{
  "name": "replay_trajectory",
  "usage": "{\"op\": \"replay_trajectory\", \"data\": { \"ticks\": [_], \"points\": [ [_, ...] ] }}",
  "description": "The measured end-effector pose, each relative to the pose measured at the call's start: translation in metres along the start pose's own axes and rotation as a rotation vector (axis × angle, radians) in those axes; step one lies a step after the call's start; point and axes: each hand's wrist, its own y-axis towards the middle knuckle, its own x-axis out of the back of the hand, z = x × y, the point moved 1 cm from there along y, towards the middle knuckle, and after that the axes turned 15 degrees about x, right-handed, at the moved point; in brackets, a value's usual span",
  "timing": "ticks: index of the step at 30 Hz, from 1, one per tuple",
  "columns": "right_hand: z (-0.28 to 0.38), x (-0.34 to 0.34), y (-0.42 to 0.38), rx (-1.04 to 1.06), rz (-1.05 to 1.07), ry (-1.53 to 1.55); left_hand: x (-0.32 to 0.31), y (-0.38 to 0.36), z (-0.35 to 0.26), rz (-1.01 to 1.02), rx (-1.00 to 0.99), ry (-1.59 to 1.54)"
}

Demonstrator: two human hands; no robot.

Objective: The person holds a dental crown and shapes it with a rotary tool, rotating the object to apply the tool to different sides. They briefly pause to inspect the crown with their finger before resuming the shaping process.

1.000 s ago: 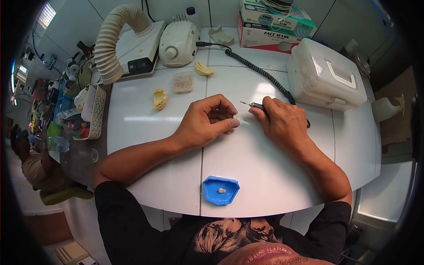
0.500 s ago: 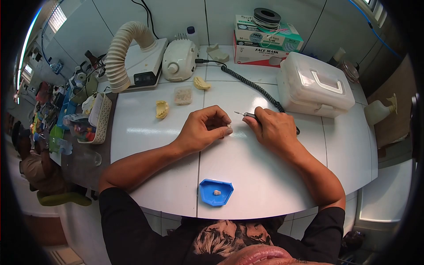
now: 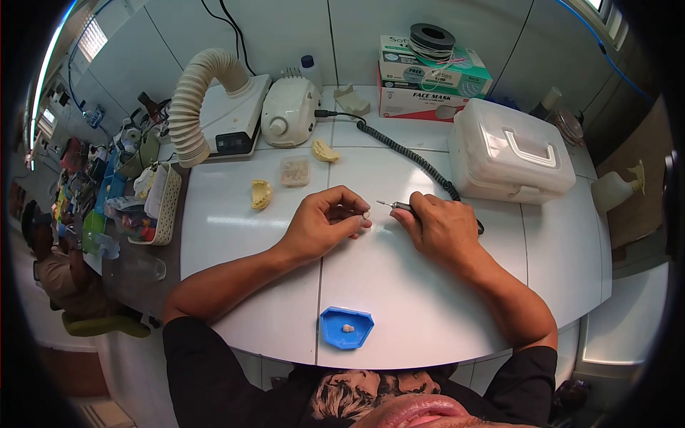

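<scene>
While the left hand [image 3: 321, 227] pinches a whitish piece [image 3: 367, 215], the right hand [image 3: 447, 230] clamps around a handpiece [image 3: 402, 206].

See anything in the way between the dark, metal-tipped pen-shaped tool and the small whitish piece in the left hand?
Nothing visible: only an open gap separates the dark, metal-tipped tool in the right hand from the small whitish piece in the left hand.

White piece [image 3: 367, 215] partly hidden by left hand [image 3: 325, 227], handpiece [image 3: 402, 206] partly covered by right hand [image 3: 444, 228], lump [image 3: 348, 329] in blue tray [image 3: 332, 336] too small to identify, shirt [image 3: 214, 374] cut off at near edge
</scene>
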Motion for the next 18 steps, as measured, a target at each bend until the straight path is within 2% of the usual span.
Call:
{"op": "replay_trajectory", "data": {
  "ticks": [18],
  "points": [
    [-0.0031,0.0044,0.0025,0.032,0.025,0.027,0.0028,-0.0039,-0.0055,0.057,0.094,-0.069]
  ]
}}
